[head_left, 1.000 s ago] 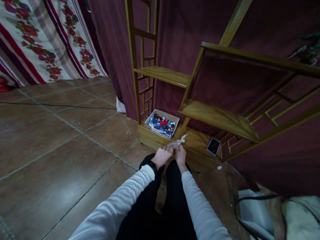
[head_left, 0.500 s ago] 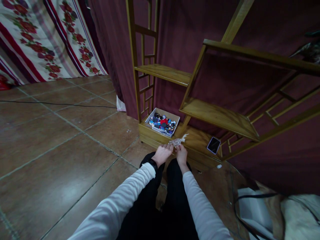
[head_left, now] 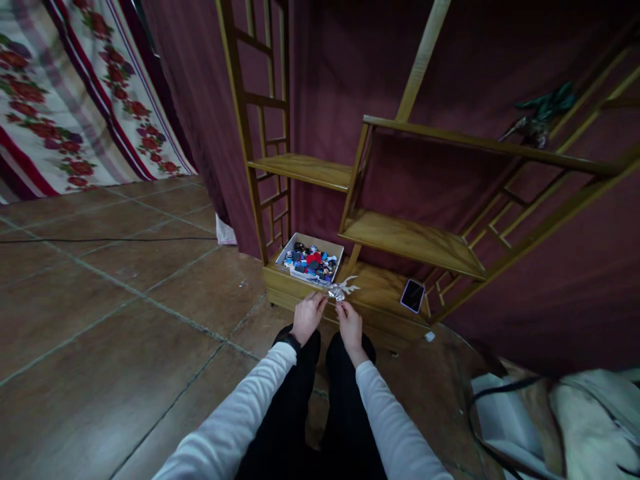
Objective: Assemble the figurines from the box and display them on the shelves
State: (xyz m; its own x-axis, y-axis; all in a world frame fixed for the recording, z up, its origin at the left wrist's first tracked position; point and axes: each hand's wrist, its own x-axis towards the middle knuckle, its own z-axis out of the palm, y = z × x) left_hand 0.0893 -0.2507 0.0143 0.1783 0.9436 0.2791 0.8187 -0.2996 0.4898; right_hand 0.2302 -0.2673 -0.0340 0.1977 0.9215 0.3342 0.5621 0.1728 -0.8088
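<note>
Both my hands meet at a crinkled, clear plastic bag with a pale, whitish frayed part sticking out to the right. My left hand pinches its left side, a dark band on the wrist. My right hand pinches its lower right edge. What the bag holds is too small to make out. Just beyond my hands, a shallow open box of small colourful pieces, red, blue, black and white, sits on the lowest shelf.
A wooden shelf unit stands before a dark red curtain. A phone lies on its bottom board, to the right. A pale bag with a dark strap is at lower right. A cable crosses the tiled floor on the left.
My view has tilted up and turned slightly right. My hands have shifted on the plastic bag, the left one drawing back a little, and the bag looks more bunched.
</note>
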